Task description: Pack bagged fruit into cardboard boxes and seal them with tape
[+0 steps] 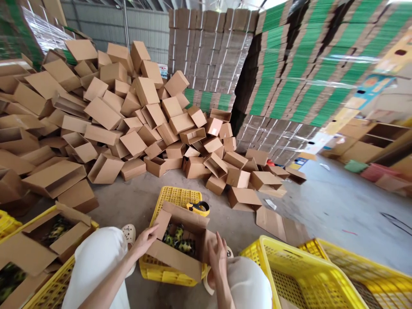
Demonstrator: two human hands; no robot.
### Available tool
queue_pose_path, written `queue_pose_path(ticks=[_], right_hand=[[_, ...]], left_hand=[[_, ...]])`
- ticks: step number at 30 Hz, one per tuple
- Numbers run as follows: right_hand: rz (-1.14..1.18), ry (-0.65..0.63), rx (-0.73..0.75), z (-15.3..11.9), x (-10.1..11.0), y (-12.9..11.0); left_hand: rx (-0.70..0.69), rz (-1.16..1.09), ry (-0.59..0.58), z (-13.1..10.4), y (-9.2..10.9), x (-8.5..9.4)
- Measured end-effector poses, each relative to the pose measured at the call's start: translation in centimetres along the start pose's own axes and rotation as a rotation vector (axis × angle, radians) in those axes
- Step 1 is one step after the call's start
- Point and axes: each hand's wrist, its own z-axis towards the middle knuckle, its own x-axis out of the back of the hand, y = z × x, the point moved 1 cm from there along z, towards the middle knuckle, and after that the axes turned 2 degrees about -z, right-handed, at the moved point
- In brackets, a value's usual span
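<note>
My left hand (145, 240) and right hand (217, 254) pinch carton (180, 249) flaps at 9 and 3, steadying it on upturned crate (167, 274).

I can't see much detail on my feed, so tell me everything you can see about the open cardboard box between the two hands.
The cardboard box is plain brown corrugated card, its top flaps open and standing up. It rests tilted on an overturned yellow crate. Inside lie dark green and yellow items, too small to identify. The left hand grips its left flap; the right hand touches its right corner. A yellow tape dispenser sits just behind it on the crate.
</note>
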Motion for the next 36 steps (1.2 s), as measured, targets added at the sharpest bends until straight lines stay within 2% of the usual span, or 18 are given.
queue_pose_path(ticks=[3,5,7,9,11,12,15,18,20,23,26,29,32,36], right_hand=[[0.237,-0.081,-0.236,-0.4,2.2,-0.4],[0.381,-0.249,-0.272,-1.1,2.4,-1.1],[0.36,-0.44,-0.123,-1.9,1.8,-1.6],[0.211,-0.566,0.125,-2.5,1.1,-1.6],[0.061,-0.595,0.322,-2.8,0.7,-0.9],[0.004,-0.6,0.373,-2.8,0.8,-0.4],[-0.137,-0.696,0.395,-2.4,1.6,1.0],[-0.107,-0.818,0.29,-1.9,2.6,0.9],[0.024,-0.762,0.167,-1.7,2.9,0.0],[0.138,-0.539,0.083,-1.3,2.5,-1.6],[0.14,-0.344,0.13,-1.1,1.4,-2.6],[0.171,-0.224,0.103,-0.8,0.0,-2.8],[0.226,-0.23,-0.013,-0.1,-0.7,-3.3],[0.336,-0.358,-0.138,0.7,0.1,-4.7]], left_hand=[[-0.003,0.008,-0.005,0.3,-0.4,0.0],[0.006,0.013,-0.01,0.4,-0.4,0.0],[0.011,0.01,-0.011,0.4,-0.1,0.0],[0.016,-0.008,-0.011,0.3,0.4,0.1],[0.027,-0.045,-0.011,0.2,1.0,0.3],[0.037,-0.071,-0.007,0.1,1.3,0.5],[0.087,-0.157,0.035,-0.2,1.8,1.2],[0.21,-0.291,0.066,-0.6,1.8,1.7],[0.321,-0.407,0.07,-0.8,1.7,1.7],[0.368,-0.467,0.12,-0.8,1.5,1.2],[0.266,-0.324,0.11,-0.5,1.2,0.5],[0.112,-0.225,0.115,0.0,0.7,0.1],[0.049,-0.275,0.184,0.3,0.5,0.1],[0.146,-0.325,0.092,0.3,0.8,0.2]])
